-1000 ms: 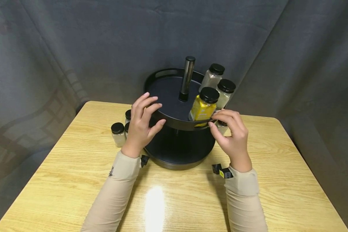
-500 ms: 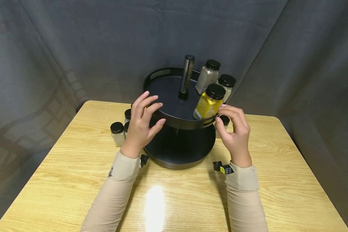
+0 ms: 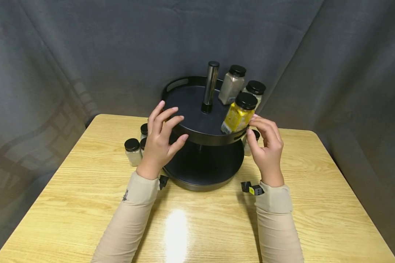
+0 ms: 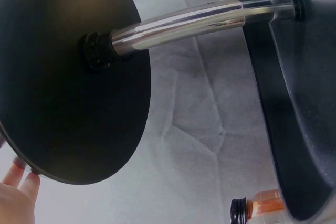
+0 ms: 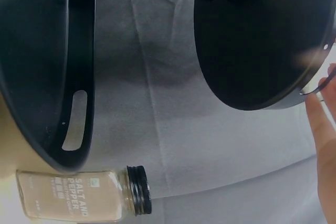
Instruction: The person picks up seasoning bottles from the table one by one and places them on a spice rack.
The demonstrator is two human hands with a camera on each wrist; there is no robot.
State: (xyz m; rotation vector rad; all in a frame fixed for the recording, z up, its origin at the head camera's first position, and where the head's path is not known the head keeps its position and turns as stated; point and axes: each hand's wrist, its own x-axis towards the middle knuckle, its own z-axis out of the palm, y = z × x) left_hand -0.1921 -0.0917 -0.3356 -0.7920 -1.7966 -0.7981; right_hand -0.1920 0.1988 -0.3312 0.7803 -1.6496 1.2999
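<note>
right hand (image 3: 266,149) pinches round black two-tier stand (image 3: 210,139), left hand (image 3: 159,140) spread against it; square yellow black-lidded jar (image 3: 238,117) just beside the pinch.

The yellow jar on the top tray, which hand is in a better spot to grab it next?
Probably the right hand: it's at the rim of the top tray, close beside the yellow jar. The left hand is farther away.

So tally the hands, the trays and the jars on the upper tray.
Left hand, right hand: 2
Upper tray, lower tray: 2
Yellow jar on upper tray: 1
Other jars on upper tray: 2
Total: 7
</note>
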